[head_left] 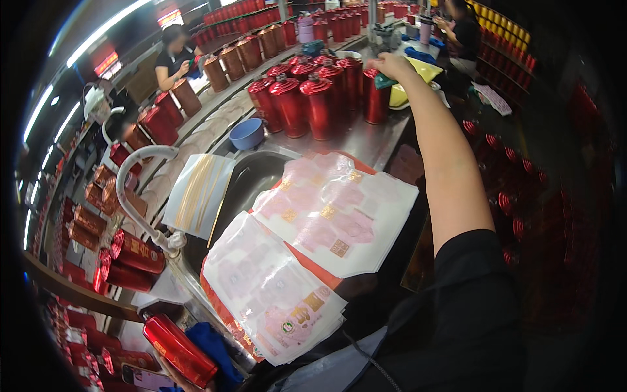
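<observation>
At the lower left, my left hand [174,372] is wrapped under a shiny red metal canister [179,349], which lies tilted; most of the fingers are hidden behind it. My right arm stretches far forward, and my right hand [394,67] is closed on a green cloth [383,81] at the top of a red canister [376,103]. This canister stands upright at the right end of a group of red lidded canisters [318,108]. Between my arms, stacks of printed transfer sheets [339,209] with pink patterns and gold marks lie on an orange-red board [302,256].
A steel sink [258,171] with a curved white tap [134,160] sits beyond the sheets. Beside it are a blue bowl [247,134] and a sheet with gold strips [199,193]. Canisters line a conveyor [212,117]. Two people work farther back. A blue cloth [215,349] lies at lower left.
</observation>
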